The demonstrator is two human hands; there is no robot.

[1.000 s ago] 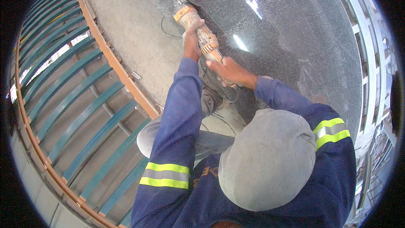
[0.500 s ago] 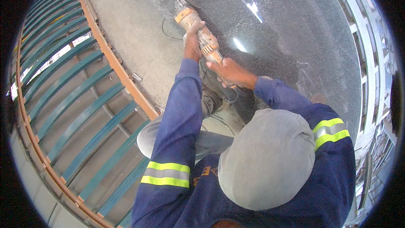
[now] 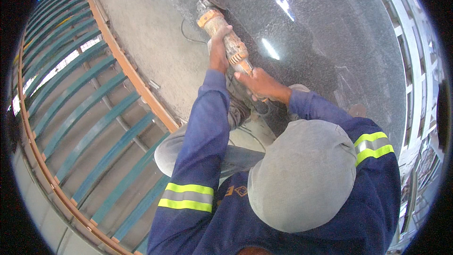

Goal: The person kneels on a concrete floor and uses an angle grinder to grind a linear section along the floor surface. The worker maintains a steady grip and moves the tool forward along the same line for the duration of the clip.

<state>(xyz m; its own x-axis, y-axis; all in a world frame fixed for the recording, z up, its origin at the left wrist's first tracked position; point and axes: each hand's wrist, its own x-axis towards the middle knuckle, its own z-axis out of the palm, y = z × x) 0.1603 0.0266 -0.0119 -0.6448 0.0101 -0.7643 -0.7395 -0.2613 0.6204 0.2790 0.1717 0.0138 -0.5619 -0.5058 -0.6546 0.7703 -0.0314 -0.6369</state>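
An angle grinder (image 3: 234, 47), orange and coated in pale dust, slants across the upper middle of the view. My left hand (image 3: 218, 53) is wrapped round the front part of its body, just behind the orange collar. Around the rear end closes my right hand (image 3: 264, 85), lower and further right. The dark disc (image 3: 216, 3) at the grinder's far end is at the dusty grey slab (image 3: 321, 33); whether it touches is hard to tell. Pale dust hazes the surface around the disc.
On the left runs a railing of teal slats (image 3: 80, 94) with an orange-brown edge (image 3: 123, 61). A thin cable (image 3: 185, 33) loops left of the grinder. My bent knee (image 3: 165, 153) and grey cap (image 3: 302, 174) fill the lower middle. A white metal frame (image 3: 415, 66) stands at right.
The grinder and both hands sit slightly further right and lower in the view. Both hands keep their hold.
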